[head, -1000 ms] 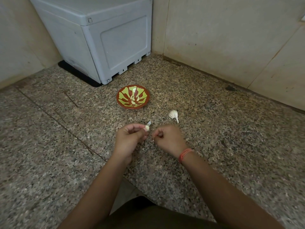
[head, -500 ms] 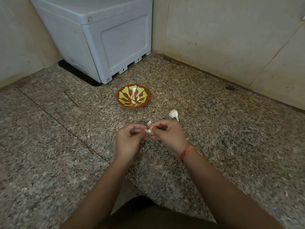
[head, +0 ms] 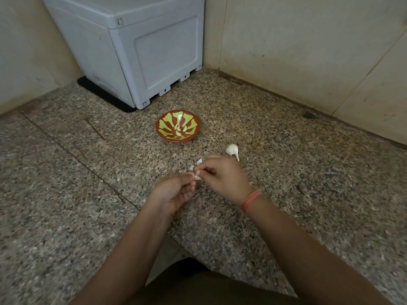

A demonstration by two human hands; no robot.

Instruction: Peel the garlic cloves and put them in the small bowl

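Observation:
A small red bowl (head: 164,134) with a green pattern stands on the granite floor, and peeled garlic cloves (head: 180,129) lie in its middle. Nearer to me, my left hand (head: 174,191) and my right hand (head: 224,179) meet over the floor. Both pinch one small garlic clove (head: 196,177) between their fingertips; most of it is hidden by the fingers. A partial garlic bulb (head: 232,149) lies just beyond my right hand. Bits of white skin (head: 199,161) lie by my fingers.
A grey plastic box (head: 141,51) stands in the corner behind the bowl. Beige walls close off the back and right. The speckled granite floor (head: 66,194) stretches left and right of my arms. An orange thread band sits on my right wrist (head: 251,200).
My right hand moved left from a gap to join my left hand at the clove. Both hands now work at it together.

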